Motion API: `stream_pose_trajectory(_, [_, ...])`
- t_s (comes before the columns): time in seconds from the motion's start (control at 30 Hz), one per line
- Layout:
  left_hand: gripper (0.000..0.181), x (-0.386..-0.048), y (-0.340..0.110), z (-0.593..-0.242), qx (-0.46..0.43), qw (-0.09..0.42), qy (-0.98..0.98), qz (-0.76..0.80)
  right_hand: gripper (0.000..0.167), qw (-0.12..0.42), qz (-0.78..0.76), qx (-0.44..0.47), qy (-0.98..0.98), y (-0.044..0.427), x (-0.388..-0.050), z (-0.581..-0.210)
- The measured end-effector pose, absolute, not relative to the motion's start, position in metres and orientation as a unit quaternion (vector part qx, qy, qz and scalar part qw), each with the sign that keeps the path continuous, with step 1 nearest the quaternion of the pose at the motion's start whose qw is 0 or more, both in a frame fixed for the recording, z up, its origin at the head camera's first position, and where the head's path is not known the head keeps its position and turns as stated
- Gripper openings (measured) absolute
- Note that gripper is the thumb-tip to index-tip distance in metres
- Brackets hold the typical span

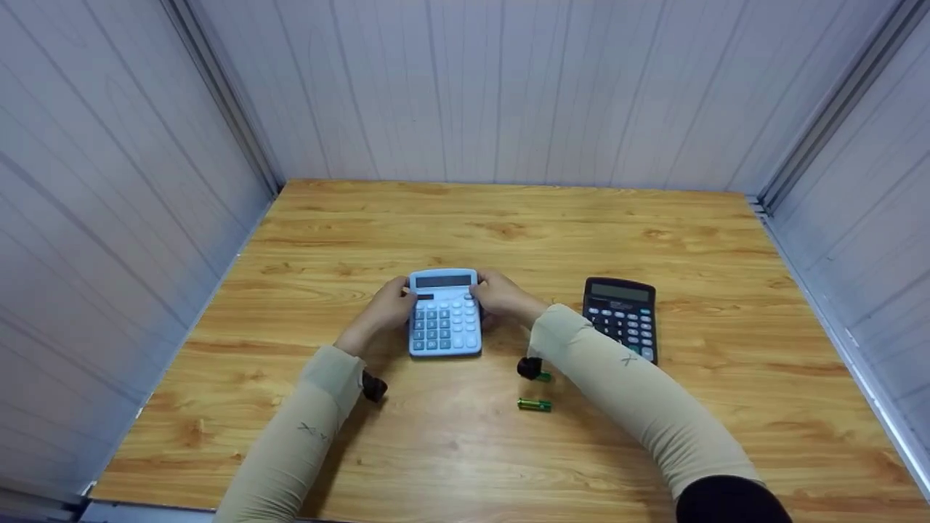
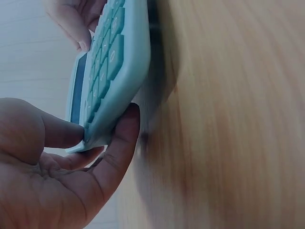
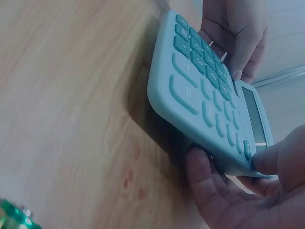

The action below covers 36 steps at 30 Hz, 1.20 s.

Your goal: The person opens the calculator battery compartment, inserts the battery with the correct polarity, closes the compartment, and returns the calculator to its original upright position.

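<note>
Both hands hold a light blue calculator (image 1: pixel 445 312), keys facing up, its screen end away from the person. My left hand (image 1: pixel 389 303) grips the left edge, thumb on the top face and fingers curled underneath, as the left wrist view shows. On the opposite edge, my right hand (image 1: pixel 503 296) grips the same way, its thumb beside the screen (image 3: pixel 254 114). In both wrist views the calculator's body (image 2: pixel 128 81) is tilted, with a shadow between it and the wood. Whether any part still touches the table cannot be told.
A black calculator (image 1: pixel 620 314) lies to the right, partly covered by the right sleeve. Near the right wrist lies a green battery (image 1: pixel 535 404); a second battery (image 1: pixel 544 377) is partly hidden by the wrist camera. Pale panel walls (image 1: pixel 465 94) enclose the wooden table (image 1: pixel 349 232).
</note>
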<state>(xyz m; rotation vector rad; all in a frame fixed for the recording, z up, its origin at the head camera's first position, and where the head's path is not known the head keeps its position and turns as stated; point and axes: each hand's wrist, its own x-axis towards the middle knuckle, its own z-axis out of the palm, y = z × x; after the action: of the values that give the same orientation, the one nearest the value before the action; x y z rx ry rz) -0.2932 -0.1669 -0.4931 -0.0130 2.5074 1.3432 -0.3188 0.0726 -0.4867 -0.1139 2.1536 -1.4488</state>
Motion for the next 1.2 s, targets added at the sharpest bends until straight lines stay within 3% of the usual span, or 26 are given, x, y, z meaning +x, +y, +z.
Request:
stream_pose_trajectory(0.6, [0.045, -0.294, -0.159, -0.469, 0.018, 0.142, 0.806, 0.574, 0.029, 0.252, -0.588, -0.052, 0.767, 0.093, -0.321, -0.463])
stream_pose_trajectory(1.2, [0.043, -0.296, -0.140, -0.445, 0.045, 0.147, 0.788, 0.596, 0.032, 0.255, -0.636, -0.053, 0.726, 0.126, -0.321, -0.448])
